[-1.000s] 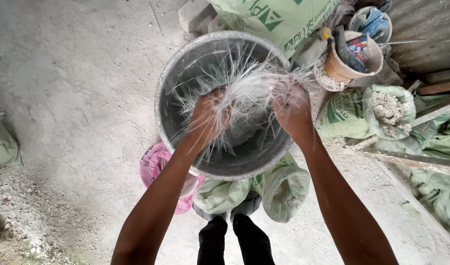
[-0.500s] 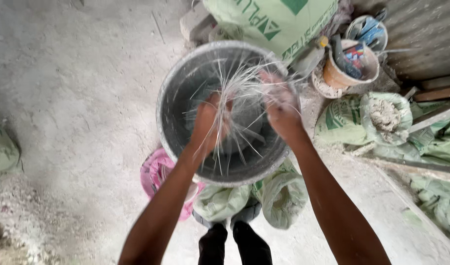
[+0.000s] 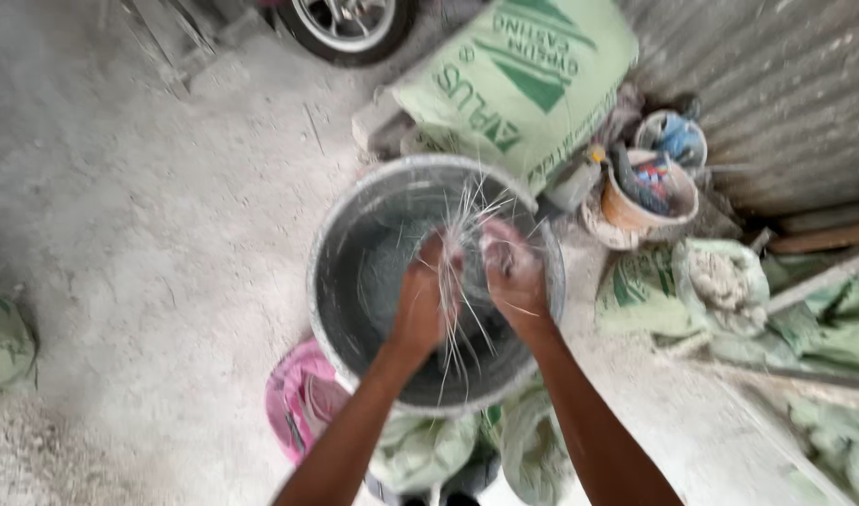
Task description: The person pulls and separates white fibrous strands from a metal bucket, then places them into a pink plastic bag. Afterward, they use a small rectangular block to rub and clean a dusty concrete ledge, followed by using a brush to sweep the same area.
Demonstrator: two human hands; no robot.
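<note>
**Both hands bunching fibres over the big grey bucket**

Going left to right from the bucket [image 3: 355,281]: a pink bag [image 3: 294,398] sits just beside its lower left rim. Over the bucket, the left hand [image 3: 428,305] has its fingers closed on a bundle of pale, thin fibres [image 3: 458,309], and the right hand [image 3: 512,276] grips the same bundle, strands sticking out above and hanging below. Inside it looks just grey, so I'd say the fibres haven't gone in yet. A green printed sack [image 3: 528,80] leans behind it, a tub of tools [image 3: 650,197] to its right.
</note>
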